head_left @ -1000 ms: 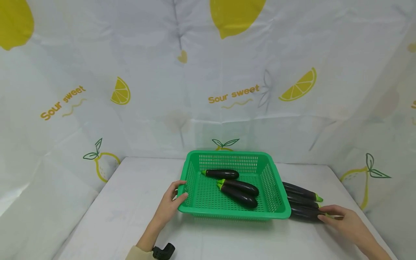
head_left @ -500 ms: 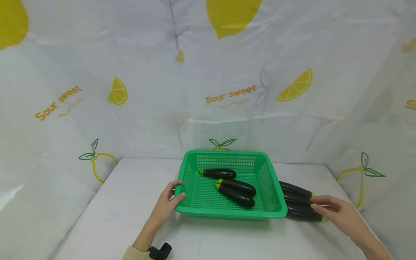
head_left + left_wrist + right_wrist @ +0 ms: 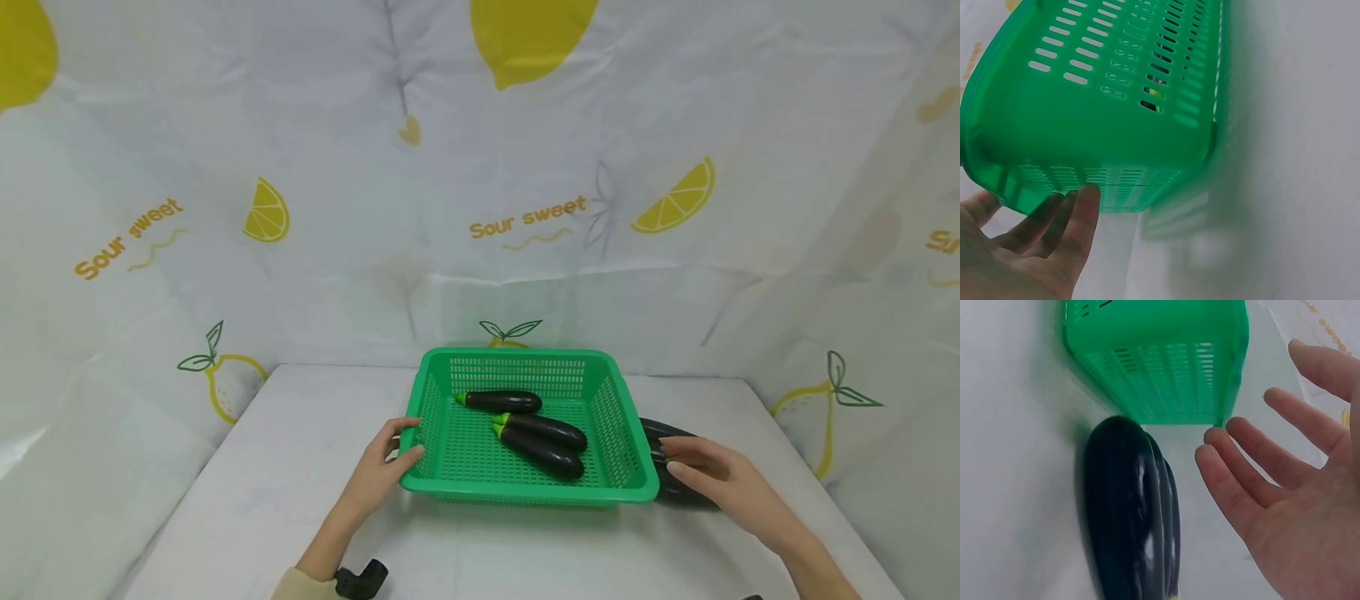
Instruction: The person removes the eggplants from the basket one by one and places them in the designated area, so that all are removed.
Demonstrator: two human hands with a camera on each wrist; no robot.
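A green plastic basket (image 3: pixel 528 493) with slotted walls stands mid-table. Three eggplants lie inside it: one at the back (image 3: pixel 501 402), and two side by side, the rear one (image 3: pixel 551 429) and the front one (image 3: pixel 542 454). My left hand (image 3: pixel 372 473) grips the basket's left rim; in the left wrist view its fingers (image 3: pixel 1079 225) lie against the outer wall. Beside the right wall, several more eggplants (image 3: pixel 1119 506) lie in a row, partly hidden in the head view. Over them hovers my right hand (image 3: pixel 731 487), holding nothing, fingers spread near the basket's right rim.
A white cloth (image 3: pixel 517 550) covers the tabletop. Behind and at both sides hangs a pale curtain (image 3: pixel 337 275) with lemon prints and lettering. Black wrist gear (image 3: pixel 362 579) sits at my left wrist.
My right hand has moved left from the stem ends of the outside eggplants towards the basket. My left hand keeps its grip on the rim. The head view has shifted slightly.
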